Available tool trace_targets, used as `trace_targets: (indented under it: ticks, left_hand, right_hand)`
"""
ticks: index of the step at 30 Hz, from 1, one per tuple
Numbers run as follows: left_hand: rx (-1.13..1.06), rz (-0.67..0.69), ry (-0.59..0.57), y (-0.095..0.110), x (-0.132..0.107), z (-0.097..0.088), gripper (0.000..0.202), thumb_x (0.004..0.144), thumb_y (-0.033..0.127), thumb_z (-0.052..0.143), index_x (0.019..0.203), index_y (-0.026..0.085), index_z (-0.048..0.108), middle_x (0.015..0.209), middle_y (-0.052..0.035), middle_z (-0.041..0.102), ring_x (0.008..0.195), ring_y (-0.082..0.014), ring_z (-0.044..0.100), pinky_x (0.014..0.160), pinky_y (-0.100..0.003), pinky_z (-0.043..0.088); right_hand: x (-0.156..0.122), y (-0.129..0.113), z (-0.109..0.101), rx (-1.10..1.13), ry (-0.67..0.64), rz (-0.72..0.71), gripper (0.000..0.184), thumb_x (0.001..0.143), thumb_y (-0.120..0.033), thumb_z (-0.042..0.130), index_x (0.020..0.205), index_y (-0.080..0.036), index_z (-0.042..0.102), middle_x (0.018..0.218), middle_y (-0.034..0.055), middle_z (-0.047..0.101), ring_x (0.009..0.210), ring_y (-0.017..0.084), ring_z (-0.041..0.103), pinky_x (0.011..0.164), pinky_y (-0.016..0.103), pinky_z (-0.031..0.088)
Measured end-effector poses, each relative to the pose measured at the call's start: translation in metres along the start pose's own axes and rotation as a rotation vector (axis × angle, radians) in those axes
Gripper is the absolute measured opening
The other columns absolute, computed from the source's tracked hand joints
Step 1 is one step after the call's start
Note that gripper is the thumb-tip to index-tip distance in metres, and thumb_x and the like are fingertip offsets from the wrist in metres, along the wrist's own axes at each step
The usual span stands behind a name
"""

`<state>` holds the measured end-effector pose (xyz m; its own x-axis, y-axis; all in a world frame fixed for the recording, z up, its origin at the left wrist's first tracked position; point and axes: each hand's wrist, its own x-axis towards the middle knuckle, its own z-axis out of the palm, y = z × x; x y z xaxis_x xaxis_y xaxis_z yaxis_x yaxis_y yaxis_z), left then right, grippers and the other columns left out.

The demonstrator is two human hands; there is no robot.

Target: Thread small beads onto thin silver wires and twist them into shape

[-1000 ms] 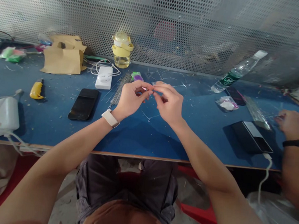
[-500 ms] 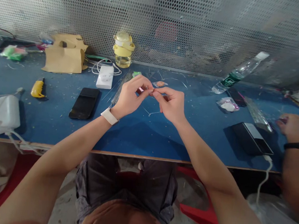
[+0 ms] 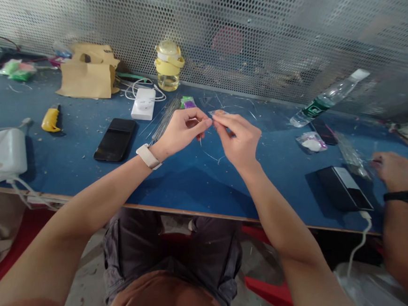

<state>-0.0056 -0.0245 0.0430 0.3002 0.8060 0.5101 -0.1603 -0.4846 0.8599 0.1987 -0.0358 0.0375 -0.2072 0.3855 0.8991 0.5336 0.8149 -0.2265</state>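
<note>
My left hand (image 3: 182, 128), with a white band at the wrist, is closed, thumb and forefinger pinched together over the middle of the table. My right hand (image 3: 238, 139) faces it in the same pinch, its fingertips almost touching the left ones. Beneath them shows a thin bent wire (image 3: 211, 157), which seems to run up into the fingers; what lies right at the tips is mostly hidden. A bundle of thin wires (image 3: 167, 118) lies beside my left hand. Behind the hands are a small green and purple packet (image 3: 187, 102) and a small clear bag (image 3: 217, 112).
On the left lie a phone (image 3: 115, 139), a yellow cutter (image 3: 51, 120) and a white charger (image 3: 144, 103). A yellow-lidded bottle (image 3: 169, 67) stands behind. To the right are a leaning water bottle (image 3: 315, 108), a black box (image 3: 344, 187) and another person's hand (image 3: 393, 170).
My fingertips have drawn slightly apart, the right hand shifting right. The bent wire below has moved right too. More of the green and purple packet shows.
</note>
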Motion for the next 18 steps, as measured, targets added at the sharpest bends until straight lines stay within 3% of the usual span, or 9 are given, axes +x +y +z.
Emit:
trace_targets:
  ticks: [7, 11, 18]
  left_hand:
    - [-0.051, -0.047, -0.02, 0.005, -0.0015, 0.0035, 0.046, 0.094, 0.061, 0.09, 0.086, 0.018, 0.075, 0.075, -0.0006, 0.071, 0.063, -0.0101, 0.069, 0.06, -0.024, 0.058]
    - [-0.07, -0.027, 0.011, 0.0046, -0.0028, 0.0063, 0.052, 0.097, 0.067, 0.085, 0.081, 0.018, 0.073, 0.071, 0.0001, 0.068, 0.059, -0.0086, 0.065, 0.056, -0.023, 0.054]
    - [-0.028, -0.021, -0.024, 0.0068, -0.0022, 0.0045, 0.047, 0.096, 0.06, 0.088, 0.084, 0.017, 0.075, 0.071, -0.0005, 0.069, 0.058, -0.0093, 0.066, 0.056, -0.023, 0.056]
  right_hand:
    - [0.0011, -0.0018, -0.0048, -0.006, -0.089, 0.036, 0.02, 0.114, -0.027, 0.066, 0.119, -0.031, 0.085, 0.138, 0.0037, 0.086, 0.109, 0.023, 0.088, 0.081, 0.036, 0.074]
    - [0.0, -0.0022, -0.0031, -0.013, -0.064, -0.013, 0.02, 0.114, -0.023, 0.067, 0.118, -0.031, 0.085, 0.125, 0.0017, 0.09, 0.113, 0.023, 0.088, 0.093, 0.037, 0.074]
    - [0.0005, -0.0048, -0.0044, -0.057, -0.101, 0.024, 0.02, 0.115, -0.026, 0.064, 0.114, -0.028, 0.084, 0.112, 0.0021, 0.091, 0.099, 0.021, 0.087, 0.091, 0.036, 0.069]
